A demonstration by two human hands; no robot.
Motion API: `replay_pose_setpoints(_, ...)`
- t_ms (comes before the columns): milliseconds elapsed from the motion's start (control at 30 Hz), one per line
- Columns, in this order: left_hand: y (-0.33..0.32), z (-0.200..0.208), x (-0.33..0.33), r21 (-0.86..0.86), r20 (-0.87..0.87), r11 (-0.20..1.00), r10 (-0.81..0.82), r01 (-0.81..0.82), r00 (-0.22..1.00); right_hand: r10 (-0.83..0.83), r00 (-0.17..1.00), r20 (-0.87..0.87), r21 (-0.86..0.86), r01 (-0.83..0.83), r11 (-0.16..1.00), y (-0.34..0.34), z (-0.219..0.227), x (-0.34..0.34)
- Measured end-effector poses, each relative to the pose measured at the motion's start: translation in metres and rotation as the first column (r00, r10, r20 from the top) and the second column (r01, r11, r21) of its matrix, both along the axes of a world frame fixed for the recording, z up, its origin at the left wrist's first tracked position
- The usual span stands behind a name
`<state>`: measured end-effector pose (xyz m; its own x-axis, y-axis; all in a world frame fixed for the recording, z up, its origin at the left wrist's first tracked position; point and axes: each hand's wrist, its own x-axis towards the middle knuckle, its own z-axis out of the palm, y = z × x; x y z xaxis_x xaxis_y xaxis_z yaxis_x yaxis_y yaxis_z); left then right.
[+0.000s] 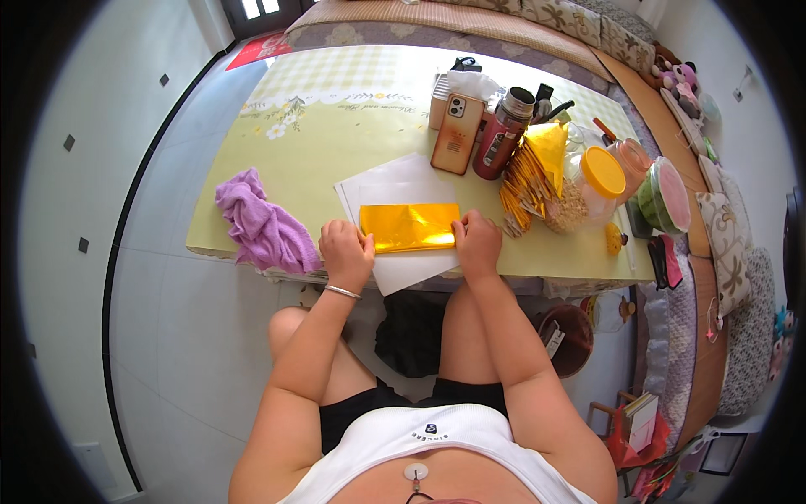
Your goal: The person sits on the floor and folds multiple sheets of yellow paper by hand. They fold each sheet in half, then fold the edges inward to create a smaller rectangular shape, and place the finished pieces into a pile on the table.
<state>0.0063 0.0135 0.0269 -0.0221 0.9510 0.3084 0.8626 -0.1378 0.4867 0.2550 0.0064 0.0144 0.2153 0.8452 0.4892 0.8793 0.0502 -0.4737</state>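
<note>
A shiny gold foil sheet (410, 228), looking folded into a wide rectangle, lies over white paper sheets (413, 274) near the table's front edge. At its left end my left hand (347, 250) is closed, pinching the lower corner. My right hand (478, 244) pinches the opposite end between thumb and fingers. To the right of my right hand stands a stack of folded gold foil pieces (531, 179), fanned out and leaning. A crumpled purple towel (262, 220) lies to the left of my left hand.
Behind the paper a phone (457, 134) stands upright beside a dark red flask (502, 139). Further right are a yellow-lidded jar (601, 175), a wrapped watermelon half (663, 196) and a small yellow figure (615, 238). Under the table's right side sits a waste bin (574, 336).
</note>
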Motion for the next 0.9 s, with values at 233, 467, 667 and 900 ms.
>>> replay_pose_setpoints(233, 0.009, -0.001, 0.003, 0.315, -0.18, 0.799, -0.48, 0.513, 0.858, 0.005, 0.999, 0.037, 0.009, -0.005, 1.0, 0.002, -0.001, -0.002)
replay_pose_setpoints(467, -0.026, 0.014, 0.021, 0.047, -0.298, 0.716, -0.656, 0.697, 0.694, -0.026, 0.996, 0.085, -0.004, 0.026, 1.0, 0.002, -0.003, -0.001)
replay_pose_setpoints(667, -0.044, 0.006, 0.025, -0.061, -0.463, 0.814, -0.535, 0.577, 0.707, -0.025, 0.997, 0.079, 0.001, 0.025, 1.0, 0.004, -0.007, -0.001)
replay_pose_setpoints(900, -0.048, -0.001, 0.027, -0.066, -0.468, 0.843, -0.498, 0.534, 0.73, 0.112, 0.99, 0.084, 0.123, -0.122, 0.985, -0.01, 0.005, -0.004)
